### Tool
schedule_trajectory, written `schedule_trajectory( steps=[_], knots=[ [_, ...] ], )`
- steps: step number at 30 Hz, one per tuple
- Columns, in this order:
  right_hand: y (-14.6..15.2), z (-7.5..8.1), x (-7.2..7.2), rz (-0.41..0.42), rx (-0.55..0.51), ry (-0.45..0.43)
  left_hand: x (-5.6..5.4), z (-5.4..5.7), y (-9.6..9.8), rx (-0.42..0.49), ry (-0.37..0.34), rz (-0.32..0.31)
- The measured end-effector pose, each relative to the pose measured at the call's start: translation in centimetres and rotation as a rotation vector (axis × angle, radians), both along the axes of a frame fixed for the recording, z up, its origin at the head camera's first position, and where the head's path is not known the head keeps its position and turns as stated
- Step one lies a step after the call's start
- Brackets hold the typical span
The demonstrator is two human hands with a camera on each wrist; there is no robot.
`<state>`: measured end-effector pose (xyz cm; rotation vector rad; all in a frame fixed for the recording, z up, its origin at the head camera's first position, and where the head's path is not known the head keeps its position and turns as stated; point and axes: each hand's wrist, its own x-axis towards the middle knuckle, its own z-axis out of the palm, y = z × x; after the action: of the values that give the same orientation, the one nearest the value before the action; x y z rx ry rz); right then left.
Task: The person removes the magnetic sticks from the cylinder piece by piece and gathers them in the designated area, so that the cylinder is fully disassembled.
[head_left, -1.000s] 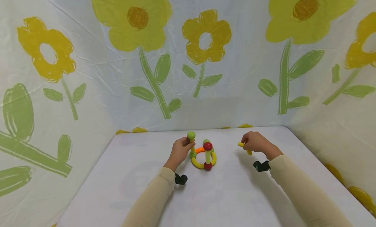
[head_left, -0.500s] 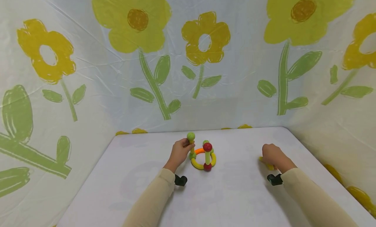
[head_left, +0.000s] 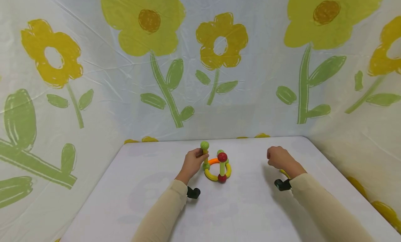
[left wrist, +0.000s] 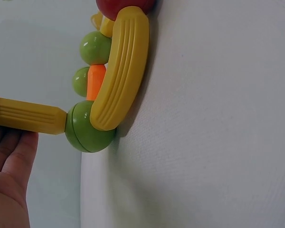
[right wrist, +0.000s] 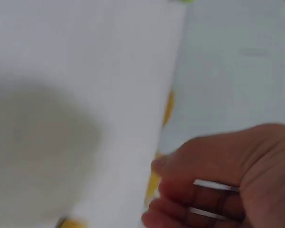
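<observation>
So the left hand (head_left: 191,163) has the yellow, grooved straight rod (left wrist: 28,115) pinched between thumb and fingers. The rod stands upright on the toy's left side, with a glossy green ball (head_left: 204,145) on top and another green ball (left wrist: 89,127) at its foot. That lower ball joins onto a ring of curved yellow pieces (head_left: 211,175), with a bright orange piece (head_left: 214,161) at the back, all sitting mid-table on the white surface (head_left: 247,207). At the front there's a pale green rod (head_left: 222,168), also upright, between a shiny red upper ball (head_left: 222,157) and a red lower ball (head_left: 222,178).

The right hand (head_left: 282,158) hovers over the table well off to the right, fingers loosely bent, thumb near them, seemingly holding nothing. Just behind its wrist is a yellow curved bit (head_left: 284,172), mostly hidden, so I can't really tell its full shape.
</observation>
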<state>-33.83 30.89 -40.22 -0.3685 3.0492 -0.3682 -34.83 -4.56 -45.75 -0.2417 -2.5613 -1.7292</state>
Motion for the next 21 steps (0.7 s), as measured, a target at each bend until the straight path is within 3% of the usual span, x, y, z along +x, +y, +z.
schedule_trajectory(
  steps=[4,11,15,21],
  knots=[
    [-4.1,2.1,-1.3,0.096,-0.173,0.008,0.1,0.1,0.0,-0.008,-0.012,0.0],
    [-11.3,5.0,-2.4,0.21,-0.453,-0.088,0.1,0.3,0.1,-0.014,-0.018,-0.004],
    [-14.2,5.9,-2.9,0.282,-0.493,-0.121,-0.1,0.3,0.2,-0.016,-0.015,-0.017],
    [-17.0,6.7,-3.6,0.389,-0.451,-0.202,-0.4,0.1,0.2,-0.036,0.025,-0.038]
  ],
)
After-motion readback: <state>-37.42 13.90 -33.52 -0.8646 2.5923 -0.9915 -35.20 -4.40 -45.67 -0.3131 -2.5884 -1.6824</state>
